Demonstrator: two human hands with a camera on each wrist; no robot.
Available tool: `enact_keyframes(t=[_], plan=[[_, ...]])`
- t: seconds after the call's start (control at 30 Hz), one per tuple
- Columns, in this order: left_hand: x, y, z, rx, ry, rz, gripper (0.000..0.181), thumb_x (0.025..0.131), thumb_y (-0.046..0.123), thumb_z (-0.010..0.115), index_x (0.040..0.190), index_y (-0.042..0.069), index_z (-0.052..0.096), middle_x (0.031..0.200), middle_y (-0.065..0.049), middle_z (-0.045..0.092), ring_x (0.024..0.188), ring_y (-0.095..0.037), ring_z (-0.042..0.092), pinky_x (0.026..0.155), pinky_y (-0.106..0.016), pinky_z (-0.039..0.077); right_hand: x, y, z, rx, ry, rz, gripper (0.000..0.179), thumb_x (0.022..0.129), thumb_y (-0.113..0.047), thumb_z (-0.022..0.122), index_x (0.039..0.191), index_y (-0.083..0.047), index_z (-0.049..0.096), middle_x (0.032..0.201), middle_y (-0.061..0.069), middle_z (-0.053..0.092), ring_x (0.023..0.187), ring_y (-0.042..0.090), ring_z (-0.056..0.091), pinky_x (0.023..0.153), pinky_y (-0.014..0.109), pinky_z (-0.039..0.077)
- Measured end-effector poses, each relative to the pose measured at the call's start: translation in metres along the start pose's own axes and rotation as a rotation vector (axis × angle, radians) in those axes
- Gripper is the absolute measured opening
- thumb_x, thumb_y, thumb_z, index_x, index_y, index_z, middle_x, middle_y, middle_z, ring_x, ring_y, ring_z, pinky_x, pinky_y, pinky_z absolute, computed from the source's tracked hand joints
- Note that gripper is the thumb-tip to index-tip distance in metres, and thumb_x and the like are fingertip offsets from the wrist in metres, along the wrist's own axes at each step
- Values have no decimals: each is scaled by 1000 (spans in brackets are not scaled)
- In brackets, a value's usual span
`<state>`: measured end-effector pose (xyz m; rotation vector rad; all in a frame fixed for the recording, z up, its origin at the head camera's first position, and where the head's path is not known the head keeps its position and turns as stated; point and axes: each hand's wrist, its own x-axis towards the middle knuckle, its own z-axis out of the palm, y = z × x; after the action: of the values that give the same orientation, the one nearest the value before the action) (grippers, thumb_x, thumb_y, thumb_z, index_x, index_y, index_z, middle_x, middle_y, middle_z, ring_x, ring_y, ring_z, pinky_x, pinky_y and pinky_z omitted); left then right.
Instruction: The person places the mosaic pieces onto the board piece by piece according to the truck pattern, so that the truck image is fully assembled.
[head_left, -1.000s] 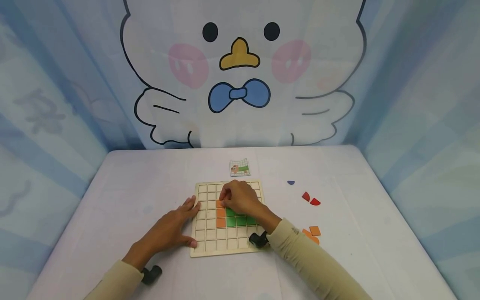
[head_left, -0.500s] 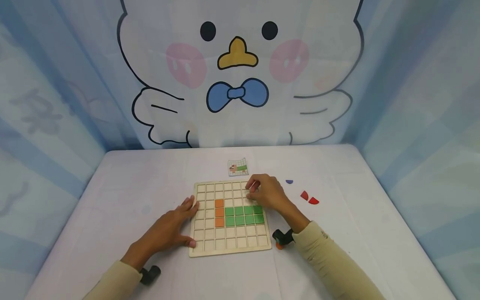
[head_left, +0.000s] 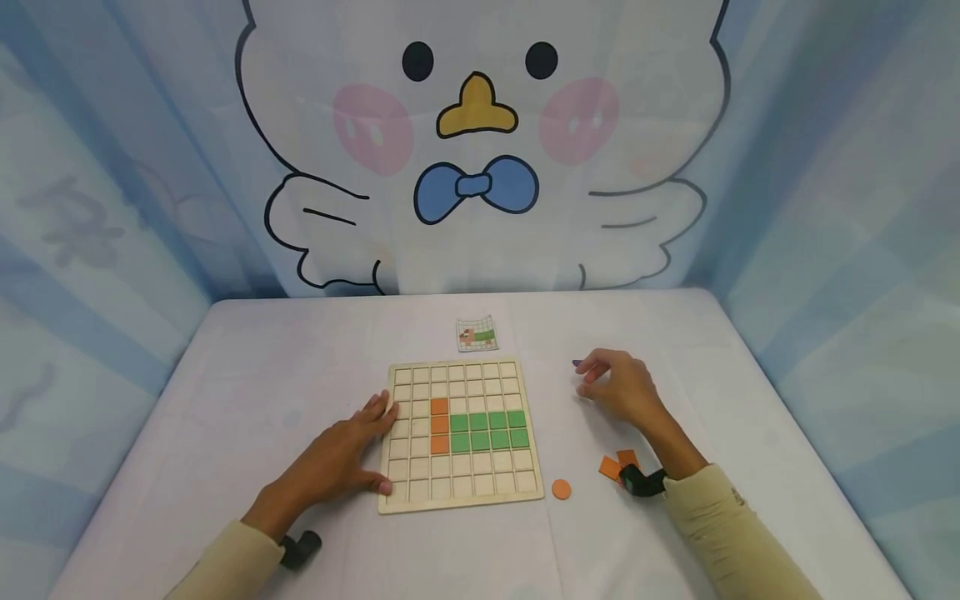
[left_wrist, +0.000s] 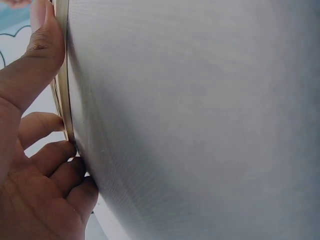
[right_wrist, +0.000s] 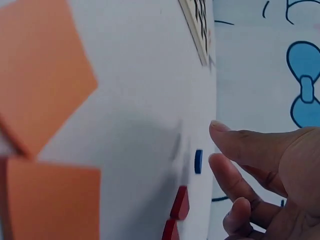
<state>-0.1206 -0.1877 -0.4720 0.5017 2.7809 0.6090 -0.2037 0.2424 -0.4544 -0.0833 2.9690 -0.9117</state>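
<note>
A wooden grid board (head_left: 420, 492) lies mid-table, holding a column of three orange square tiles (head_left: 439, 425) beside two rows of green square tiles (head_left: 487, 431). My left hand (head_left: 347, 454) rests along the board's left edge, thumb and fingertips touching the rim with the fingers loosely extended. Off to the board's right, my right hand (head_left: 622, 387) hovers over the table with thumb and fingers slightly bent and nothing between them. Just ahead of its fingertips lies a blue half-circle piece (right_wrist: 198, 161). Two red wedge pieces (right_wrist: 180, 203) lie below that hand, which hides them in the head view.
Loose orange square tiles (head_left: 610, 467) lie under the right wrist, partly behind its black wrist camera (head_left: 643, 481). An orange round piece (head_left: 561, 489) sits off the board's near right corner. Behind the board is a small picture card (head_left: 477, 333) with a gridded drawing.
My right hand has left the orange column on the board and moved right, over to the blue half-circle. The left hand has stayed at the board's edge.
</note>
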Motion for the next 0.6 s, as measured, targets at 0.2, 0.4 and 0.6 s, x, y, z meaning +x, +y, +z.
enact_keyframes(t=[0.2, 0.4, 0.6], plan=[[1, 0, 1, 2, -10, -13, 123, 67, 46, 97, 167, 12, 33, 178, -12, 20, 164, -38, 25, 124, -67, 35, -16, 31, -17, -29, 20, 75, 23, 90, -13, 85, 111, -11, 77, 100, 10, 75, 98, 31, 63, 76, 37, 46], [0, 2, -1, 3, -11, -10, 122, 67, 45, 97, 166, 11, 34, 178, -13, 19, 163, -40, 26, 124, -67, 35, -29, 53, -25, -42, 25, 128, 24, 92, -14, 82, 115, -8, 76, 112, 18, 74, 107, 38, 64, 85, 52, 54], [-1, 2, -2, 0, -10, -5, 122, 68, 45, 97, 166, 10, 34, 178, -14, 19, 163, -40, 26, 124, -67, 35, -29, 58, -24, -51, 8, 109, 16, 94, -14, 80, 109, -8, 78, 97, 13, 73, 93, 31, 62, 74, 38, 48]])
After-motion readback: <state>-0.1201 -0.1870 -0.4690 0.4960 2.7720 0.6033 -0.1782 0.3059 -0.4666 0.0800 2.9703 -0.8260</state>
